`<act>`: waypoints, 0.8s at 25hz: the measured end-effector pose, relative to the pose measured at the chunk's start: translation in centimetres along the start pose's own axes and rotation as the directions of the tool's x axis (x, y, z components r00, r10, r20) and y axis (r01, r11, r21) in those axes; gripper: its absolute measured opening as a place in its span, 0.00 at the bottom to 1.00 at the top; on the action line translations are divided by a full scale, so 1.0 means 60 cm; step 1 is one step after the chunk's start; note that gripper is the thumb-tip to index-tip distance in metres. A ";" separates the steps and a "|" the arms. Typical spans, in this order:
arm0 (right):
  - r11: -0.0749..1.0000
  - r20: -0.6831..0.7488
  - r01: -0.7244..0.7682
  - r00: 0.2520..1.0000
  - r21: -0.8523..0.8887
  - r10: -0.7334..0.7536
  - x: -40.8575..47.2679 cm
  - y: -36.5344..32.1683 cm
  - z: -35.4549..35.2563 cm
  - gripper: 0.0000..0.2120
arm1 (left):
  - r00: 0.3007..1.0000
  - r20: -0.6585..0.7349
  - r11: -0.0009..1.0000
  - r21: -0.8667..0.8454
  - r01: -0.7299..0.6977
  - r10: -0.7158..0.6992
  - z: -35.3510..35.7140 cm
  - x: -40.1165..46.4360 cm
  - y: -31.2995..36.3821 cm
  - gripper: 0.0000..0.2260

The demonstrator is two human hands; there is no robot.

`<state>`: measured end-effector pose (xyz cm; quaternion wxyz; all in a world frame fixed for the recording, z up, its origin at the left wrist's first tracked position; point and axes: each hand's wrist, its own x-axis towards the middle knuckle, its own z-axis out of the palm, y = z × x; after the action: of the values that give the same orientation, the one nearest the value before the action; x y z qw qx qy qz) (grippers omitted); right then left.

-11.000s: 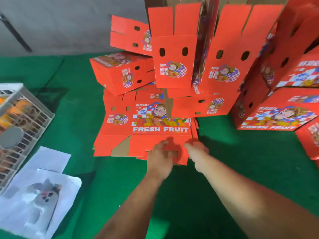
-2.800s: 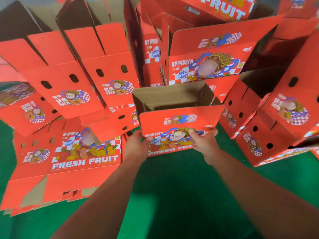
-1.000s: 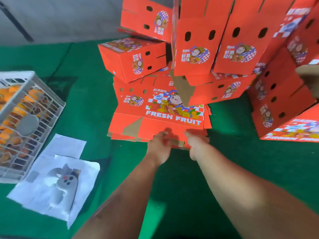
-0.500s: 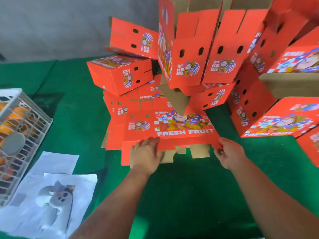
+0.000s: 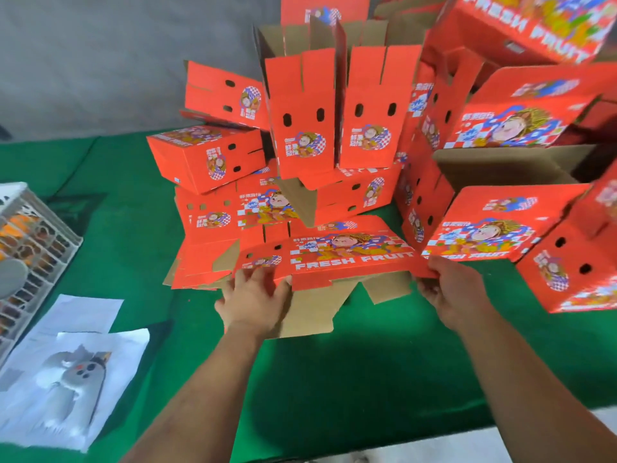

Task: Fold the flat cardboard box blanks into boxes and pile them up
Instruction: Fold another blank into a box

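The flat box blank point(image 5: 337, 259), red with FRESH FRUIT printed on it, is tilted up at the near edge of the stack of blanks point(image 5: 203, 259) on the green desk point(image 5: 334, 379), its brown flaps hanging below toward the person. The step in hand looks like lifting this one blank free before opening it. To do that well, I would keep both ends level so only the top sheet comes away, draw it toward the body clear of the stack, then push the two ends toward each other to pop the sleeve square before tucking the bottom flaps.

The left hand point(image 5: 255, 302) holds the blank's left near edge, fingers spread over the printed face; whether the thumb is underneath cannot be seen. The right hand point(image 5: 450, 289) pinches the blank's right near corner, a narrow grip on the cardboard. Both forearms reach forward, roughly parallel.

Beyond the blank rises the pile of folded boxes point(image 5: 334, 128), more of them to its right. Well to its left sit a white crate point(image 5: 33, 235) and paper sheets point(image 5: 70, 379).
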<state>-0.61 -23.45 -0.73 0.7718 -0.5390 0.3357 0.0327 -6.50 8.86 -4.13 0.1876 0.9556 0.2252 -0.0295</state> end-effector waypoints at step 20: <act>0.598 0.561 0.635 0.754 -0.489 -0.343 -0.058 -0.108 -0.105 0.32 | 0.999 -0.033 0.484 -0.874 -0.044 0.032 -0.005 -0.189 0.171 0.41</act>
<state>-3.65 -30.47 5.21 0.5620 -0.8254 -0.0333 0.0414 -12.13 -4.27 1.31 0.6457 0.7332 0.1892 0.0987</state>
